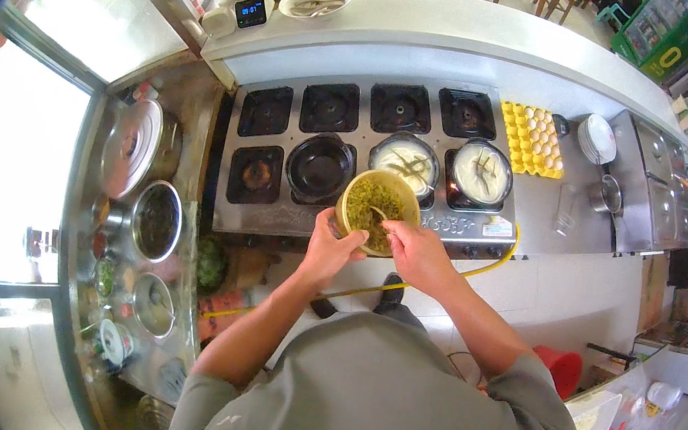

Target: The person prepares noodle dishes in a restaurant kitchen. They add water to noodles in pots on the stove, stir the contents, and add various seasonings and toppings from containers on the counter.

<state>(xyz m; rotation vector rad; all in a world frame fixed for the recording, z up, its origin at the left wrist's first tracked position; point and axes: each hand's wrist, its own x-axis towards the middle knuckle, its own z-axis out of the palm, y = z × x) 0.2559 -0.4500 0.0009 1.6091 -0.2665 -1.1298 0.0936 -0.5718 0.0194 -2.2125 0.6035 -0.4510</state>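
My left hand (334, 246) grips the near left rim of a pale yellow tub (414, 217) filled with chopped green food (379, 201). In my right hand (419, 255) is a spoon (379, 212), its bowl end down in the chopped food. The tub is held above the front edge of a multi-burner gas stove (343, 221). Just beyond it, a black pot (406, 158) holds white contents topped with green strips. Another such pot (482, 174) stands to its right. A dark, bare-looking pot (321, 169) sits on the burner to the left.
A yellow tray of eggs (514, 140), stacked white plates (600, 137) and a small saucepan (607, 194) stand right of the stove. At left are a large lidded pot (132, 149) and metal bowls (157, 222). A yellow hose (495, 264) runs along the stove's front.
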